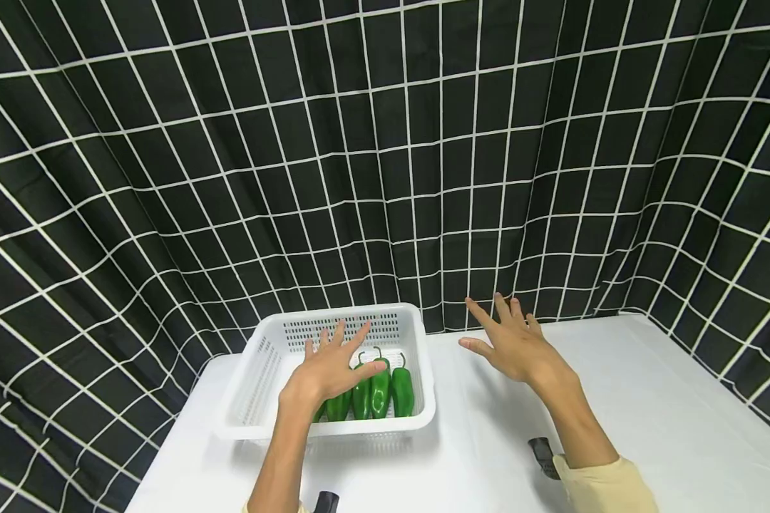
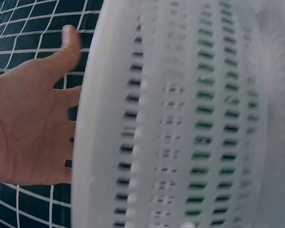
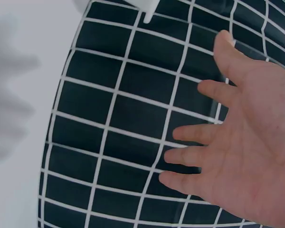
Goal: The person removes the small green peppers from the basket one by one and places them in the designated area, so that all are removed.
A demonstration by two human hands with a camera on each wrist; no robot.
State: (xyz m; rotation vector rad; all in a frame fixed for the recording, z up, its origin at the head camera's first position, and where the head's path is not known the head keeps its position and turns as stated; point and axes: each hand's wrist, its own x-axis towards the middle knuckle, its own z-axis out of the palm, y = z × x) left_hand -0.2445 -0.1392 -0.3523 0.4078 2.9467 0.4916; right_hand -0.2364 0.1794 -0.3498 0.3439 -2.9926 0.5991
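Note:
My left hand (image 1: pixel 324 372) is held with fingers spread over the white plastic basket (image 1: pixel 428 388), holding nothing. Several green peppers (image 1: pixel 381 388) with stems lie side by side along the basket's near side, some partly hidden behind that hand. In the left wrist view the left palm (image 2: pixel 28 118) shows beyond the basket's slotted wall (image 2: pixel 147 118), with green showing through the slots. To the right of the basket, my right hand (image 1: pixel 518 349) hovers over the white table with its fingers spread and nothing in it. The right wrist view shows that palm (image 3: pixel 261 128) against the dark grid cloth.
A white-covered table (image 1: pixel 475 456) carries the basket on its left half. Behind and at both sides hangs a black curtain (image 1: pixel 385 178) with white grid lines. Dark wrist-worn devices show at the right wrist (image 1: pixel 542 457) and the left wrist (image 1: pixel 326 502).

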